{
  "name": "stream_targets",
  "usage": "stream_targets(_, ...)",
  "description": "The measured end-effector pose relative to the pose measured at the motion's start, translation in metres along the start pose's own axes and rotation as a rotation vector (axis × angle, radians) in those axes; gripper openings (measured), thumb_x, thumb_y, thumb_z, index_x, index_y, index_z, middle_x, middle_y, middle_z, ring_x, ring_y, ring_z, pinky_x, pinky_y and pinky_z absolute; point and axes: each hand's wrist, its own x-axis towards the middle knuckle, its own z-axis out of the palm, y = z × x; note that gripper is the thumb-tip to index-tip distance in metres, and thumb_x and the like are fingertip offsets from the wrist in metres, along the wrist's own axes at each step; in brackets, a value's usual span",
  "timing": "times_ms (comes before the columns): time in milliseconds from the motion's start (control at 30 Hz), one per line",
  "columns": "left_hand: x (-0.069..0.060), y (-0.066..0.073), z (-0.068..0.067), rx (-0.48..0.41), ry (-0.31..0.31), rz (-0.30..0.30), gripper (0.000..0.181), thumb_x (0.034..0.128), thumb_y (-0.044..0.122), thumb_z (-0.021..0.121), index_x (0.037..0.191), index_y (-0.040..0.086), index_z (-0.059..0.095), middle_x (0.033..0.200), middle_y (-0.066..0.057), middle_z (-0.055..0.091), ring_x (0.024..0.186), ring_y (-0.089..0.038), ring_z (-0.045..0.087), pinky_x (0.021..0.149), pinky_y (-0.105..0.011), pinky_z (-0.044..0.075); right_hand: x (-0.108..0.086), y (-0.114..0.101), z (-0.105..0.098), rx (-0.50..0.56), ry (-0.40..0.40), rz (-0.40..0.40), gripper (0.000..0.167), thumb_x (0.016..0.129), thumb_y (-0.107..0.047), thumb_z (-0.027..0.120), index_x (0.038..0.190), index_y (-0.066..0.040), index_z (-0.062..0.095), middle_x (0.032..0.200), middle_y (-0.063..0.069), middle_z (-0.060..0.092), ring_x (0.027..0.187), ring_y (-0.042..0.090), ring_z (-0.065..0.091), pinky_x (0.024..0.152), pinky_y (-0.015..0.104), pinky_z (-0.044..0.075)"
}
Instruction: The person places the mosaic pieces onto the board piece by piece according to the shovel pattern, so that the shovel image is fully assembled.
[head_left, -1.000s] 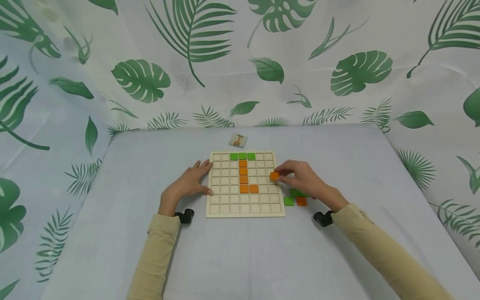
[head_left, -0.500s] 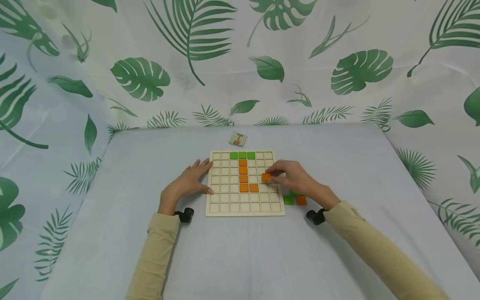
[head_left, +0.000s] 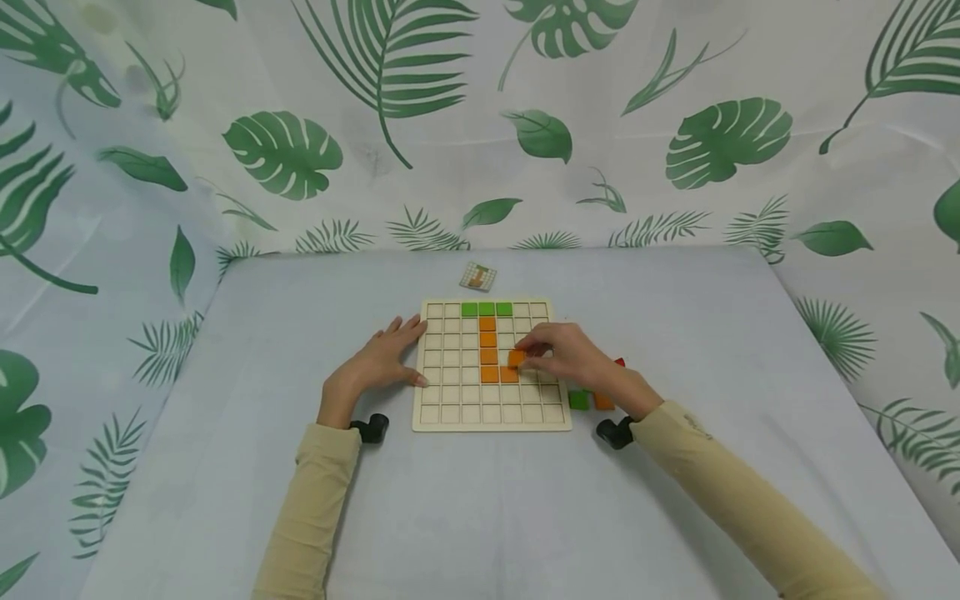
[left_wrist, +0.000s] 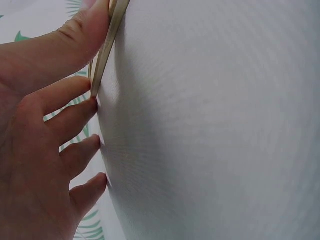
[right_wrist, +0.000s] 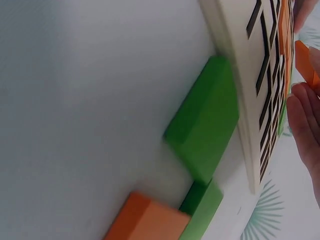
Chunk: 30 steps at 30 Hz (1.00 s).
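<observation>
White tabletop (head_left: 480,500) | gridded board (head_left: 450,414) laid flat, left edge touched by left hand (head_left: 377,358), right side overhung by right hand (head_left: 558,350) | patterned card (head_left: 477,277) placed beyond both hands | green tile (right_wrist: 202,120), second green tile (right_wrist: 202,210), orange tile (right_wrist: 150,220) grouped nearer the body than right hand, beside board | red piece (head_left: 620,362) seen outward of right hand, partly hidden

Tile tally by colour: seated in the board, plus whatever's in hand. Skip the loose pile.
Green tiles seated in the board: 3
Orange tiles seated: 5
Orange tile pinched by the right hand: 1
Total: 9
</observation>
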Motion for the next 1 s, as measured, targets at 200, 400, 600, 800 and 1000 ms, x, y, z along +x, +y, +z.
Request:
stream_targets(200, -0.001, 0.000, -0.001, -0.005, 0.000, 0.002, 0.101, 0.0882, 0.023, 0.082, 0.165, 0.006, 0.019, 0.173, -0.013, 0.009, 0.160, -0.038, -0.001, 0.131, -0.056, 0.002, 0.006, -0.008, 0.006, 0.015, -0.023, -0.010, 0.024, 0.088, -0.008, 0.081, 0.110, 0.001, 0.077, 0.103, 0.009, 0.076, 0.090, 0.020, 0.071, 0.082, 0.035, 0.063)
stream_targets(400, 0.000, -0.001, -0.001, -0.008, 0.000, 0.006, 0.101, 0.0884, 0.024, 0.082, 0.165, 0.006, 0.019, 0.174, -0.013, 0.009, 0.160, -0.039, -0.001, 0.131, -0.057, 0.003, 0.015, -0.017, 0.012, 0.020, -0.042, -0.023, 0.023, 0.088, -0.009, 0.082, 0.108, 0.001, 0.078, 0.103, 0.011, 0.077, 0.089, 0.021, 0.072, 0.082, 0.035, 0.063)
stream_targets(600, 0.001, -0.001, 0.000, -0.009, -0.003, 0.003, 0.101, 0.0885, 0.024, 0.082, 0.165, 0.007, 0.018, 0.174, -0.013, 0.009, 0.160, -0.038, -0.002, 0.131, -0.056, 0.002, 0.023, -0.024, 0.021, -0.001, -0.057, -0.045, 0.022, 0.088, -0.011, 0.082, 0.107, -0.001, 0.079, 0.099, 0.008, 0.076, 0.087, 0.018, 0.070, 0.079, 0.031, 0.061)
stream_targets(800, 0.002, -0.001, -0.001, -0.016, -0.025, -0.016, 0.102, 0.0886, 0.026, 0.082, 0.165, 0.007, 0.018, 0.174, -0.011, 0.007, 0.161, -0.036, -0.003, 0.131, -0.054, 0.001, 0.029, -0.031, 0.028, -0.026, -0.084, -0.030, 0.022, 0.088, -0.013, 0.082, 0.107, -0.002, 0.080, 0.098, 0.006, 0.077, 0.087, 0.017, 0.068, 0.078, 0.028, 0.059)
stream_targets(1000, 0.000, -0.002, -0.003, -0.035, -0.049, -0.027, 0.103, 0.0887, 0.030, 0.082, 0.166, 0.010, 0.017, 0.174, -0.009, 0.006, 0.161, -0.034, -0.005, 0.131, -0.053, 0.000, 0.033, -0.036, 0.032, -0.042, -0.106, -0.011, 0.023, 0.089, -0.015, 0.082, 0.107, -0.002, 0.079, 0.100, 0.006, 0.077, 0.090, 0.018, 0.069, 0.080, 0.029, 0.059)
